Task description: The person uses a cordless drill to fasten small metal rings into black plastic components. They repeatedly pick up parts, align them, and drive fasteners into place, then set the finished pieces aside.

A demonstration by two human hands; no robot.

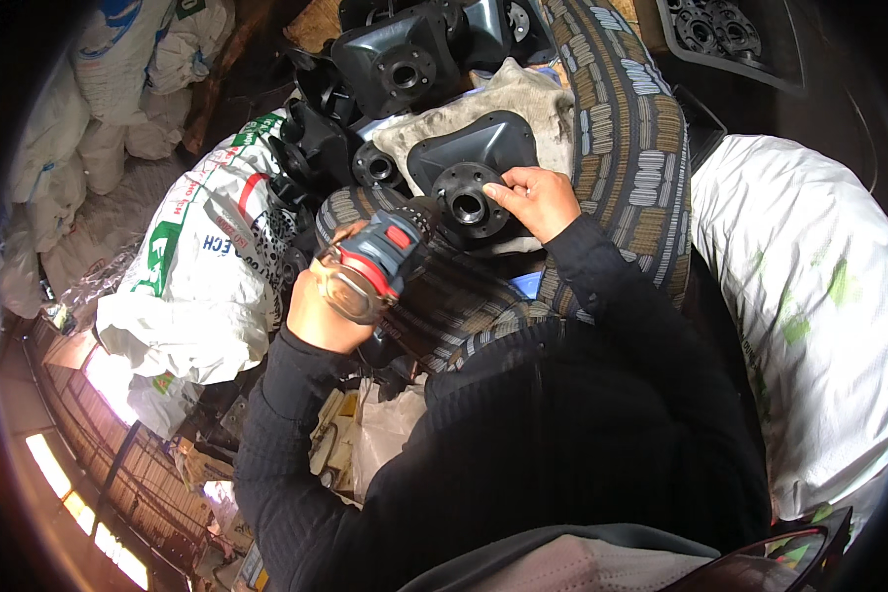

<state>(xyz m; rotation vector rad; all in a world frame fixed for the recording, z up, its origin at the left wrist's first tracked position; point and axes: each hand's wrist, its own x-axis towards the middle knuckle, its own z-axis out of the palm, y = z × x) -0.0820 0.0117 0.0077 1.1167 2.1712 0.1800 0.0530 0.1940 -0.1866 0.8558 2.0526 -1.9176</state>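
Black flanged part: located against beige cloth, round flange uppermost. Right hand: thumb and fingers clamped on flange rim. Left hand: fingers wrapped around grey-and-red power tool, left of flange; tool-flange contact cannot be told. Similar black parts lie beyond.

I watch the left hand grip a grey-and-red power tool — blurred on my feed — while the right hand holds a black part by its round end, white sacks either side.
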